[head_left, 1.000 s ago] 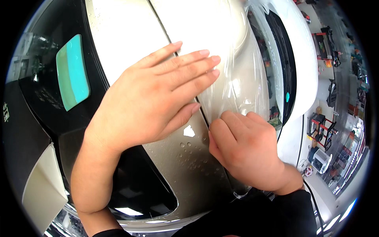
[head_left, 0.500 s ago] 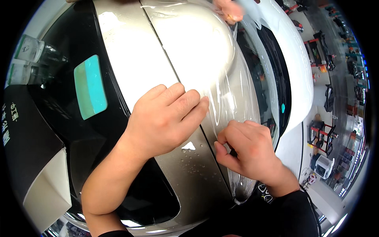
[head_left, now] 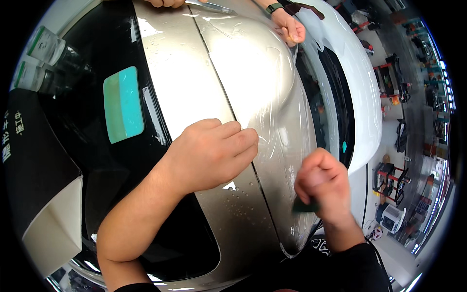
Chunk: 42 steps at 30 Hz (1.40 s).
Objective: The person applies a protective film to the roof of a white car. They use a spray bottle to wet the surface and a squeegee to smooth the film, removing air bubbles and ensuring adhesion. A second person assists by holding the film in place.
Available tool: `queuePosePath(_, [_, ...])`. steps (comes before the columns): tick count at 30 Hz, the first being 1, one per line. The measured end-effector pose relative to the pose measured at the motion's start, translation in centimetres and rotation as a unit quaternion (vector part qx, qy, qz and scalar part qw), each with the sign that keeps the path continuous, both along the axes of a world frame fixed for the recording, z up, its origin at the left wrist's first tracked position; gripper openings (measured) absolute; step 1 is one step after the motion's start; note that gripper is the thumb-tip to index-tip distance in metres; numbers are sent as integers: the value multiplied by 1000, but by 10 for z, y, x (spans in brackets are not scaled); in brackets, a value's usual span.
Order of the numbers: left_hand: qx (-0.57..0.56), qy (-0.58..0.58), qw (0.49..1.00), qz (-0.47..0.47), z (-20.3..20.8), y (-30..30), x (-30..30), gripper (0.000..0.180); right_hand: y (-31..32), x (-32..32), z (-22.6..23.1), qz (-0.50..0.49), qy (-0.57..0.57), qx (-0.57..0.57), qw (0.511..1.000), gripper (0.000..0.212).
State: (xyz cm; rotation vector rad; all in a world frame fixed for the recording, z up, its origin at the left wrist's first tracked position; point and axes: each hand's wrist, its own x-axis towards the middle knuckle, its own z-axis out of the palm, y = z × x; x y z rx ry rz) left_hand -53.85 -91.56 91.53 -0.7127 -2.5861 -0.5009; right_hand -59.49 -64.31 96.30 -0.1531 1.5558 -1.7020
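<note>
Clear film [head_left: 287,141] lies wrinkled over the rounded beige car panel [head_left: 233,214]. My left hand [head_left: 214,153] is closed, its fingertips at the film beside the panel's long seam. Above the film's near end, my right hand [head_left: 323,182] is raised and blurred, its fingers curled. A dark green flat piece [head_left: 306,205] sticks out below them and seems held in that hand; its exact kind is too smeared to tell. At the top, another person's hand [head_left: 290,28] with a wristband pinches the film's far edge. Their other hand [head_left: 168,2] is beside a long metal tool [head_left: 211,7].
A teal and olive flat pad [head_left: 124,104] lies on the black glass [head_left: 92,117] at left. Two clear bottles [head_left: 46,46] and a black box [head_left: 36,146] stand farther left. A white car [head_left: 360,97] and red-framed carts [head_left: 389,177] are at right.
My right hand has risen off the film, and a dark green piece now shows beneath it. My left hand stays by the seam. More of the other person's hands and a metal tool have come into view.
</note>
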Motion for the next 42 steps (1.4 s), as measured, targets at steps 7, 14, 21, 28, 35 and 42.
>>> queuePosePath(7, [-16, -9, 1000, -14, 6, -3, -5, 22, 47, 73, 6, 90, -446, -60, 889, 55])
queuePosePath(14, [-18, -23, 999, -16, 5, -11, -5, 23, 48, 13, 39, 237, -112, 106, 959, 28])
queuePosePath(21, [16, -2, 1000, -12, -1, -21, 5, 16, -71, -126, -19, -148, 462, 248, 839, 35])
queuePosePath(28, [23, 14, 1000, -14, 7, -13, 2, 17, -127, -177, -54, -12, 703, 206, 680, 29])
queuePosePath(35, [2, -27, 999, -19, 0, -21, 6, 13, -127, -115, -53, 88, 704, 138, 691, 33])
queuePosePath(42, [-7, -53, 998, -17, 3, -18, 4, 15, -110, -61, -42, 164, 644, 72, 744, 36])
